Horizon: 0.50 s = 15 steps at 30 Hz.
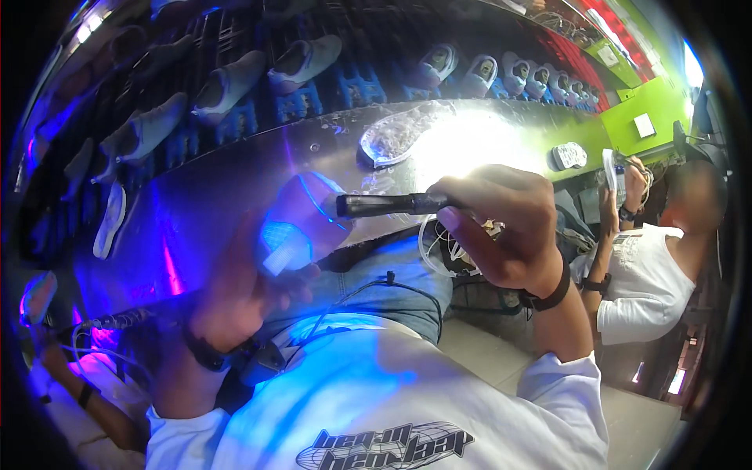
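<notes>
left hand (235, 294): fingers wrapped around shoe (301, 223), tilted up for inspection
right hand (501, 227): fingers gripping black torch (388, 204), aimed at shoe
sole (395, 135): on steel table (235, 188), beyond shoe

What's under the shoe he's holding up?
The left hand cups the shoe from below, blue light glowing on it. Beneath are the person's jeans. The hand hides the shoe's underside.

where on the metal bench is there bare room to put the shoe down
Bare steel bench lies left of the clear shoe sole, between the left hand and the rack of white shoes. The glare patch right of the sole also looks bare. The rack is crowded.
</notes>
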Tool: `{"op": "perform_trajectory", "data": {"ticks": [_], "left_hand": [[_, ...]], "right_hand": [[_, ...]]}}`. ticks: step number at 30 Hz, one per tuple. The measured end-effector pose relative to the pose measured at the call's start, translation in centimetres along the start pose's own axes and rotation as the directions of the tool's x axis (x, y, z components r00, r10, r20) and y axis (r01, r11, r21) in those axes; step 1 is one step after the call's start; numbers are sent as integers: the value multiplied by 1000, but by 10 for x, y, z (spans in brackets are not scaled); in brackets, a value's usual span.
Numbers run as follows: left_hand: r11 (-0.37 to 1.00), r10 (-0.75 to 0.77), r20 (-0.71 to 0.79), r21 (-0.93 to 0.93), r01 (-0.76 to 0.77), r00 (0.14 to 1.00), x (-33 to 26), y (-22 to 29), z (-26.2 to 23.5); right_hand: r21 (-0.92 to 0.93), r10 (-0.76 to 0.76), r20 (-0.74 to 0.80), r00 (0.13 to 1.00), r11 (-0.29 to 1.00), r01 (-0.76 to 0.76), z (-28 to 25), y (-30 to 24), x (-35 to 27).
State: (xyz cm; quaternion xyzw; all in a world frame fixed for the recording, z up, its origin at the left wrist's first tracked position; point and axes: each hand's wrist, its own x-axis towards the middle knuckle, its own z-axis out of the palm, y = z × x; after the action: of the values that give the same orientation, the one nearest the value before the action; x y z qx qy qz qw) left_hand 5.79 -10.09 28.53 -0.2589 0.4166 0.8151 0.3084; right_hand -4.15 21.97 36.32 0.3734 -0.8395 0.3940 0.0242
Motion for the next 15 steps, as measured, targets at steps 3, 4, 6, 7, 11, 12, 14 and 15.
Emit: {"op": "perform_trajectory", "data": {"ticks": [3,4,6,7,11,12,14,15], "left_hand": [[987,-148,54,-48,150,988,3,0,-8],[972,-194,95,-116,205,976,4,0,-11],[778,-284,277,-493,390,918,1,-5,-13],[780,-245,326,-493,385,913,2,-8,-16],[693,-223,383,-585,422,896,-3,-12,-13],[643,-254,365,-627,439,895,-7,-11,-10],[611,-255,391,-644,461,884,-6,-16,-14],[594,-255,404,-652,472,879,-5,-19,-15]], "right_hand": [[34,-14,-29,999,999,15,4,9,-2],[47,-22,-40,999,999,24,6,12,-3],[64,-12,-33,999,998,15,7,18,-4],[72,-5,-30,1000,997,7,7,20,-5],[162,69,-28,997,985,-64,14,27,-13],[207,97,-48,994,975,-85,18,28,-17],[303,146,-79,986,946,-116,27,32,-23],[335,157,-91,983,935,-118,32,34,-26]]}}
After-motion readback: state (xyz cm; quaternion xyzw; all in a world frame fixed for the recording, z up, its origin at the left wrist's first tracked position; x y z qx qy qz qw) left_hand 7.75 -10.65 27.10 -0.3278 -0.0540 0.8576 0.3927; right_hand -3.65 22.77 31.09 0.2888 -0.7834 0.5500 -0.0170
